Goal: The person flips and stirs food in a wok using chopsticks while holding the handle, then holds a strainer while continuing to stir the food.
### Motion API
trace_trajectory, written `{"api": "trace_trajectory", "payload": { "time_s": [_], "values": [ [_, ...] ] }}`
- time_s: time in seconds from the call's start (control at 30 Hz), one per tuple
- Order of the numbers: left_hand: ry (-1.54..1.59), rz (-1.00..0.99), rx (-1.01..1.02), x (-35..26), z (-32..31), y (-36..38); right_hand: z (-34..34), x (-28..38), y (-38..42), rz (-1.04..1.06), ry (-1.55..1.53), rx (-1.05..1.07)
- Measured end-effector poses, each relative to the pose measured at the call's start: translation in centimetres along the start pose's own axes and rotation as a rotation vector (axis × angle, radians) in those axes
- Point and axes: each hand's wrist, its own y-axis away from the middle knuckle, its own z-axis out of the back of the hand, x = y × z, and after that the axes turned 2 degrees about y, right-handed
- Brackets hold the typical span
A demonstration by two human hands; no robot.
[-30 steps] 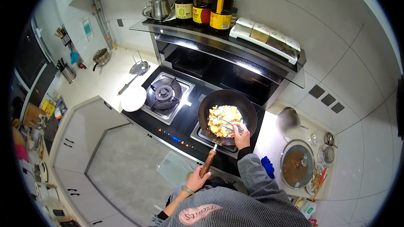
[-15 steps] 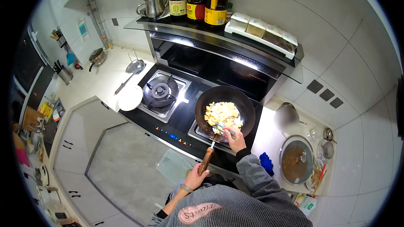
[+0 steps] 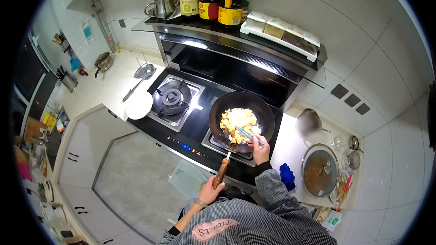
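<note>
A dark wok (image 3: 219,107) sits on the right burner with scrambled egg (image 3: 238,119) in its middle. My left hand (image 3: 210,192) is wrapped round the end of the wok's wooden handle (image 3: 222,172). Over the wok's near right rim, my right hand (image 3: 260,150) is closed on blue chopsticks (image 3: 245,133). Their tips reach into the egg; my fingers partly cover the upper ends.
Left of the wok is the other burner (image 3: 171,98), with a white plate (image 3: 139,105) beside it. Sauce bottles (image 3: 230,9) and a seasoning box (image 3: 281,34) line the hood shelf. A glass-lidded pot (image 3: 319,172) and a blue cloth (image 3: 286,177) lie to the right.
My right hand has shifted slightly right, and the chopsticks now show more clearly, slanting into the egg. My left hand keeps its hold on the handle.
</note>
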Motion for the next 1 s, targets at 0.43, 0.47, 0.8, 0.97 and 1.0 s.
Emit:
{"api": "trace_trajectory", "payload": {
  "time_s": [0.43, 0.47, 0.8, 0.97, 1.0],
  "values": [
    [-0.058, -0.021, -0.014, -0.4, 0.3, 0.1, -1.6, 1.2, 1.8, 0.060, 0.095, 0.065],
    [-0.088, -0.017, -0.007, -0.6, 0.4, 0.1, -1.6, 1.4, 1.9, 0.052, 0.106, 0.073],
    [0.004, 0.013, 0.018, 0.6, -0.1, -0.3, -1.0, 1.7, 2.8, 0.127, 0.206, 0.108],
    [0.012, -0.037, 0.022, 1.6, -0.2, -0.5, -1.9, 1.4, 1.3, 0.121, 0.176, 0.147],
    [0.012, -0.036, 0.021, 1.5, -0.2, -0.4, -2.0, 1.0, 1.1, 0.108, 0.151, 0.159]
  ]
}}
